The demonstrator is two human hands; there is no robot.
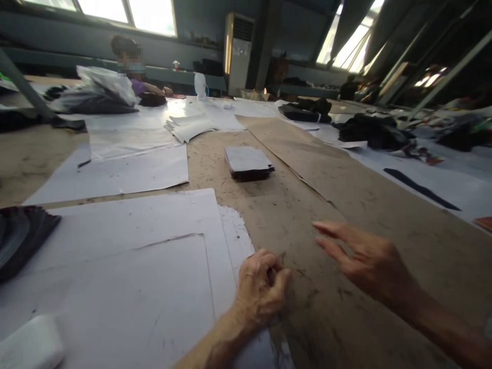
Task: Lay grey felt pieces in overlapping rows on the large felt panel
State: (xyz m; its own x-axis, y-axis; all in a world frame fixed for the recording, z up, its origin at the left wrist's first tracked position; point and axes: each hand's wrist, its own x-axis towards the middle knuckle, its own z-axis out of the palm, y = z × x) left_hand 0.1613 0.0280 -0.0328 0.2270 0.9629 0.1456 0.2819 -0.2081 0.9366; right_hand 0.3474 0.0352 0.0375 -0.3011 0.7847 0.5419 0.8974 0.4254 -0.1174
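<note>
My left hand (261, 287) rests on the brown work table (292, 215) at the edge of a large white paper sheet (126, 266), its fingers curled into a loose fist with nothing visible in them. My right hand (361, 259) hovers just right of it over bare tabletop, fingers stretched out and apart, holding nothing. A small stack of dark cut pieces topped by a grey one (248, 161) lies farther out, beyond both hands.
More white sheets (115, 171) cover the left side, brown paper (346, 174) the right. Dark fabric (19, 236) lies at the left edge, a white roll (31, 346) at bottom left. Another person (132, 72) sits at the far left end among fabric heaps.
</note>
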